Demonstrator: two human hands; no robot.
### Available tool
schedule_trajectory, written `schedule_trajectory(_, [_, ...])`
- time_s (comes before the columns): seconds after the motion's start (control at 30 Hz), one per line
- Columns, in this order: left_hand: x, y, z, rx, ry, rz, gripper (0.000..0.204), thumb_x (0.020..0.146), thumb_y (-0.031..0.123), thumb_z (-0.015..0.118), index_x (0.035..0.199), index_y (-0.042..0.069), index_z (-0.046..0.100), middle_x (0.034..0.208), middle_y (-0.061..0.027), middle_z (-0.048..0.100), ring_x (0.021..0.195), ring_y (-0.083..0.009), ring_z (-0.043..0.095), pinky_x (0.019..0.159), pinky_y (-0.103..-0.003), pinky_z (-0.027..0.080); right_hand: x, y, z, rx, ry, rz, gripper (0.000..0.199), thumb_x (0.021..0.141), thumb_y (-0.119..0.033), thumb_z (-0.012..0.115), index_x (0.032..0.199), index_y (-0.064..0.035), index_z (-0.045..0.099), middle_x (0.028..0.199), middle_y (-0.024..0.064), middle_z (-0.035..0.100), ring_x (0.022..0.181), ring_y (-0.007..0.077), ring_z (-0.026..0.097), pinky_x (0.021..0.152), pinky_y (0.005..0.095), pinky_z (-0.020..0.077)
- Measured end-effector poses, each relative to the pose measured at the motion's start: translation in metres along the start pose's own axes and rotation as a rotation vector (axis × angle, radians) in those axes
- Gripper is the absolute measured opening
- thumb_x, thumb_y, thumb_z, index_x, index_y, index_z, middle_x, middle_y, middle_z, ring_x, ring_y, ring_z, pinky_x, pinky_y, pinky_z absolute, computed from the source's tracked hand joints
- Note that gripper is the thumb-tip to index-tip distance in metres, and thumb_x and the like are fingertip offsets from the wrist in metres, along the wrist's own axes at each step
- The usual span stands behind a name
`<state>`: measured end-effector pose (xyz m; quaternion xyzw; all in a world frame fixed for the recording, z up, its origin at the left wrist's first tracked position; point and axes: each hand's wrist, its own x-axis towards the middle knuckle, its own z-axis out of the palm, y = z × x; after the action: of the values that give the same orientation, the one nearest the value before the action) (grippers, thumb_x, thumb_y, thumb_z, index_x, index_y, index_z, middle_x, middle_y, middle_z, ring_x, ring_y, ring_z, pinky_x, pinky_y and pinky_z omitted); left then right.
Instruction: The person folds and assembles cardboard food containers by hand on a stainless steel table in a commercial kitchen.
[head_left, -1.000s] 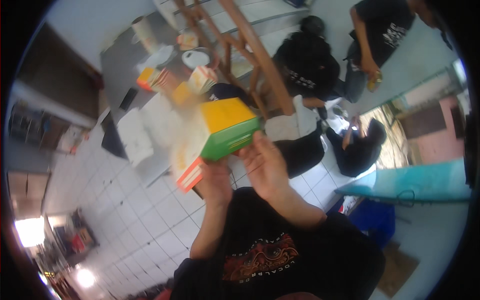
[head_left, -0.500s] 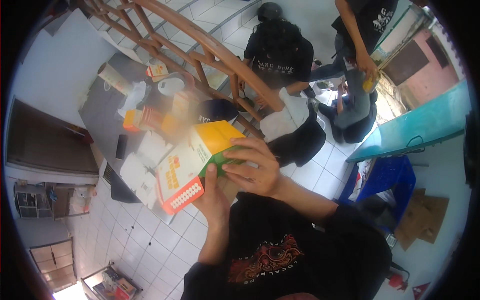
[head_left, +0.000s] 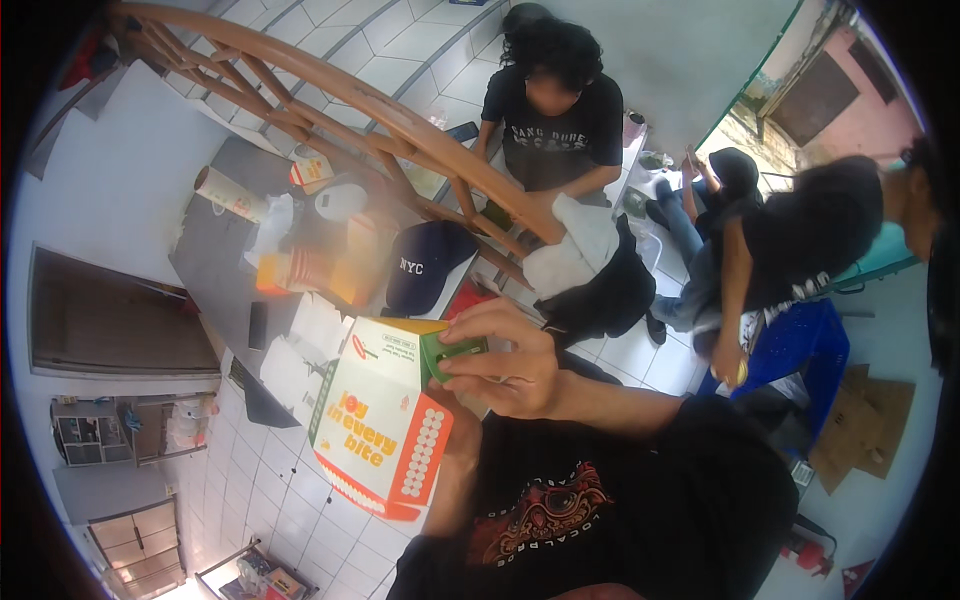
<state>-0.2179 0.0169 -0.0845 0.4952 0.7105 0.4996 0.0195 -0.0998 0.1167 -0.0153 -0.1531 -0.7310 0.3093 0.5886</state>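
In front of my chest is a cardboard food box (head_left: 375,425), white with orange lettering, a red-orange edge and scalloped trim. Its top end has green and yellow panels. My right hand (head_left: 510,365) grips the green side panel, fingers bent over it. From below, my left hand (head_left: 460,450) supports the box; its fingers are hidden behind the cardboard. Beyond the box, white folded cartons (head_left: 295,365) lie on the grey table (head_left: 210,245), next to a blurred orange stack of cartons (head_left: 305,270).
A dark cap (head_left: 430,265) sits by the brown railing (head_left: 400,115). A paper roll (head_left: 228,192) and a dark phone (head_left: 258,325) are on the table. One person (head_left: 555,130) sits beyond the railing; another (head_left: 800,240) bends near a blue crate (head_left: 790,350) at right.
The box has turned in my hands, bringing another printed face toward me, and sits lower. My left thumb has gone out of sight behind it. At right, a person has bent toward the crate.
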Motion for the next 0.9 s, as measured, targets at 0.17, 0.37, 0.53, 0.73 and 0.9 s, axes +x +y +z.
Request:
schedule_trajectory(0.17, [0.008,0.005,0.021,0.076,0.134,0.159,0.022,0.102,0.013,0.055,0.112,-0.004,0.063,0.101,-0.0144,0.068,0.082,-0.0226,0.066,0.064,-0.029,0.049,0.008,0.011,-0.02,0.1,0.005,0.09,0.018,0.077,-0.007,0.081,0.094,-0.0046,0.076,0.112,0.0122,0.068,0.104,0.0286,0.061,0.088,0.0384,0.0493])
schedule_trajectory(0.37, [0.018,0.032,0.044,-0.471,-0.122,-0.17,0.025,0.098,0.013,0.063,0.118,-0.002,0.061,0.107,-0.0099,0.067,0.094,-0.0191,0.064,0.078,-0.031,0.051,0.005,0.021,-0.059,0.128,0.037,0.19,0.015,0.077,-0.008,0.081,0.092,-0.0044,0.078,0.113,0.0113,0.067,0.107,0.0279,0.059,0.09,0.0378,0.047])
schedule_trajectory(0.53, [0.022,-0.002,0.048,-0.452,-0.351,-0.308,0.029,0.101,0.016,0.058,0.123,-0.002,0.056,0.115,-0.01,0.062,0.102,-0.0174,0.06,0.087,-0.033,0.05,0.007,0.026,-0.082,0.175,-0.013,0.268,0.011,0.079,-0.009,0.079,0.089,-0.0058,0.079,0.114,0.0104,0.066,0.109,0.0261,0.056,0.094,0.038,0.0442])
schedule_trajectory(0.73, [0.021,0.016,0.054,-0.556,-0.313,-0.324,0.03,0.101,0.016,0.058,0.126,-0.001,0.055,0.118,-0.01,0.062,0.106,-0.0182,0.06,0.09,-0.034,0.049,0.004,0.029,-0.087,0.275,-0.022,0.329,0.009,0.08,-0.01,0.078,0.088,-0.0059,0.079,0.114,0.0096,0.066,0.111,0.0254,0.055,0.096,0.0384,0.0421])
schedule_trajectory(0.9, [0.017,0.028,0.054,-0.646,-0.224,-0.342,0.032,0.1,0.016,0.059,0.128,0.0,0.054,0.121,-0.0099,0.061,0.109,-0.0188,0.059,0.093,-0.035,0.048,0.002,0.031,-0.091,0.244,-0.046,0.314,0.01,0.08,-0.01,0.077,0.089,-0.0065,0.08,0.115,0.0093,0.067,0.111,0.0251,0.056,0.095,0.0384,0.0431])
